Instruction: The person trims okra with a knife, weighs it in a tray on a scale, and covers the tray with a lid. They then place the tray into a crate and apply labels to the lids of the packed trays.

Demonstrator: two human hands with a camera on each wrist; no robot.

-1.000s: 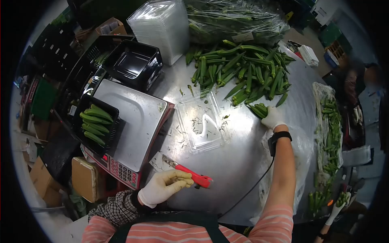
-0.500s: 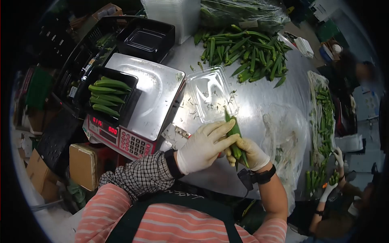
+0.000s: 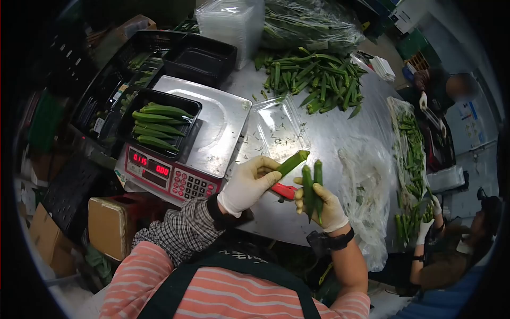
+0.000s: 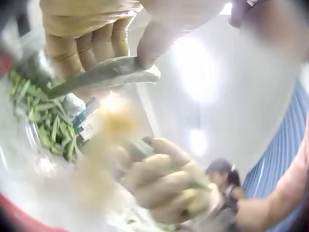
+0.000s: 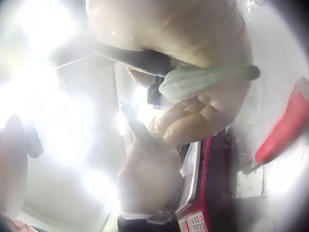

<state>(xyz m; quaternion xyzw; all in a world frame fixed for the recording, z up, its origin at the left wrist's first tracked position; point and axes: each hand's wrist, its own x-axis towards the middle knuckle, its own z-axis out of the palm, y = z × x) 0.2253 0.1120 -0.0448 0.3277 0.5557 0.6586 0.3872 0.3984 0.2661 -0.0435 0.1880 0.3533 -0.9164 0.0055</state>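
We have our left hand pinching a single pod between thumb and fingers, its long axis slanting from near left to far right, with the capped end pointing away from that grip. Our right hand curls round two pods, which lie side by side, caps at the far end and tips toward us. The lone pod's cap sits just beside the far end of that pair; whether they touch we cannot tell. Between our hands, the red tool lies on the surface. To the left, the scale bears a black tray, nearer our left hand than our right, with about five pods lying roughly parallel inside, their long axes running mostly left to right. Counted up, we have three pods in hand, one red tool, one scale and two black trays, the second one beyond the scale. One clear box rests beyond our hands, and farther still is one heap, too tangled to count.
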